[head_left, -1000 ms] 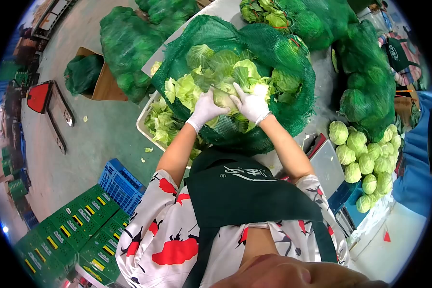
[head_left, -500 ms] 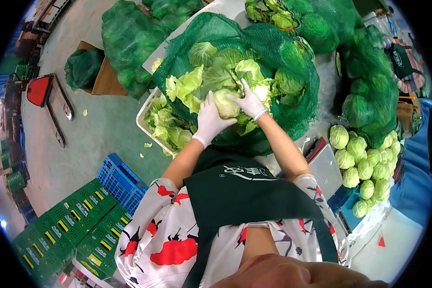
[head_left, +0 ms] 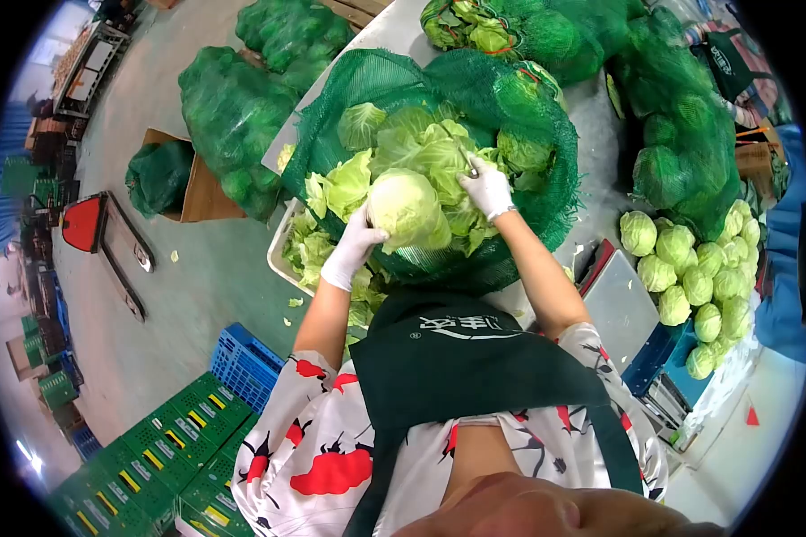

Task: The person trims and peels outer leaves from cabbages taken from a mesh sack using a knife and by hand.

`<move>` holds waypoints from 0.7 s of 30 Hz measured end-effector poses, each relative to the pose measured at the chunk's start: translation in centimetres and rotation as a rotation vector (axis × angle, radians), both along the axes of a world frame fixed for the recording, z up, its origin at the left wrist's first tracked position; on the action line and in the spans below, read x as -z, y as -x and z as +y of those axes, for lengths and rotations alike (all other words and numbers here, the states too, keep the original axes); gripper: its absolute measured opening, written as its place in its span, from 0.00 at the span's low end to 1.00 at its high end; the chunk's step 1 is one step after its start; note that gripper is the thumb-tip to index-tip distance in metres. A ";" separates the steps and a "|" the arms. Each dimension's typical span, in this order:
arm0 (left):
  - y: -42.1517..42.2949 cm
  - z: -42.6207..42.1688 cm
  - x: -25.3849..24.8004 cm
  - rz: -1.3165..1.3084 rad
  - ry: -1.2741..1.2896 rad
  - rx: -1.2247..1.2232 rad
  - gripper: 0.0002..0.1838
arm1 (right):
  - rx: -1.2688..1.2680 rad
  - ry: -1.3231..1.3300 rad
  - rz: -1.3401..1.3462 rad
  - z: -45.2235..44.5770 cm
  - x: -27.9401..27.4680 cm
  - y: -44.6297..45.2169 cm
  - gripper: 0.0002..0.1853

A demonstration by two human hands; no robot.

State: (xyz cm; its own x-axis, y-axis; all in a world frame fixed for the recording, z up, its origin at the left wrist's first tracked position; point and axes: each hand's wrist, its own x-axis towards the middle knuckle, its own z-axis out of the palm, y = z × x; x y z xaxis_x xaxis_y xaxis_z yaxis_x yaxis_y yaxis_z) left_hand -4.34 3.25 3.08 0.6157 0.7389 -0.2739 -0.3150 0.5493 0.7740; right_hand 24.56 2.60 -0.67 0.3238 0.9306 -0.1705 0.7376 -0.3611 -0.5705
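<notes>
Compared with the frame half a second earlier, the right hand [head_left: 486,186] has drawn away from the cabbage head [head_left: 407,209] toward the upper right, the left hand [head_left: 354,249] has shifted to the cabbage's left side, and the whole scene sits slightly lower. Head view: the cabbage head lies near the centre of the frame, above the open mouth of a green mesh bag [head_left: 551,219]. The gloved left hand cups it from the lower left, thumb on the near side and other fingers largely hidden, presumably to steady its weight while leaving the top and right side accessible. Just beside it, the gloved right hand is closed around a thin tool [head_left: 462,150], probably a knife, its tip pointing up and left; holding it clear of the cabbage probably keeps the edge from the supporting fingers. Loose leaves [head_left: 346,183] spread over the mesh around the cabbage, and others fill a white crate [head_left: 276,246] at the bag's left edge, near enough to receive scraps. Bare cabbages [head_left: 690,273] form a pile at the right of the frame, apart from the leaves, an arrangement that likely prevents mixing.
</notes>
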 end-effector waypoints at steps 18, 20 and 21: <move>-5.2 -2.7 -4.6 0.054 0.106 0.092 0.39 | 0.125 -0.147 1.223 -6.2 -7.6 3.0 0.28; -5.2 -2.0 -2.7 0.197 -0.090 0.030 0.45 | 0.230 -0.108 1.041 -5.5 -9.0 2.5 0.25; -4.9 -1.9 -1.1 0.329 -0.278 -0.027 0.49 | 0.289 -0.085 0.949 -5.5 -9.2 2.1 0.23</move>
